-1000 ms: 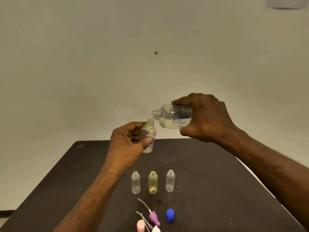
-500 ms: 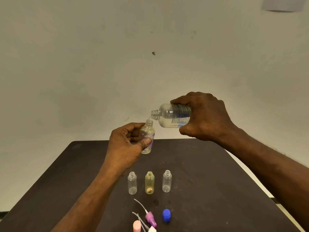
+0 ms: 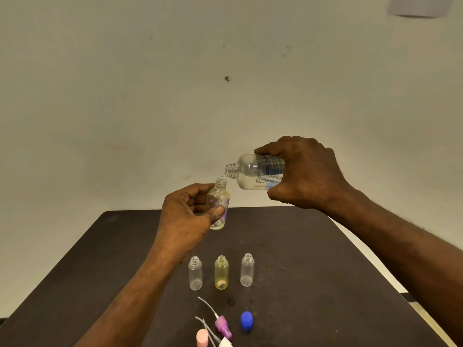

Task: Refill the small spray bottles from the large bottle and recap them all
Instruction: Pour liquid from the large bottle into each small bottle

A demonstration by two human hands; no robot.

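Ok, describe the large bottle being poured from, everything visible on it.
The large bottle looks like clear plastic, with a printed label of dark and blue text and a threaded, uncapped neck. The right hand grips its rear half and holds it nearly on its side above the table's far edge, mouth tipped slightly down to the left. A little clear liquid pools along its lower side, and a thin stream runs into the small bottle held in the left hand.

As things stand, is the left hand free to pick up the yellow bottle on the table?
Probably not yet: the left hand grips the small bottle under the large bottle's stream. The yellow bottle stands uncapped below it, nothing blocking the way.
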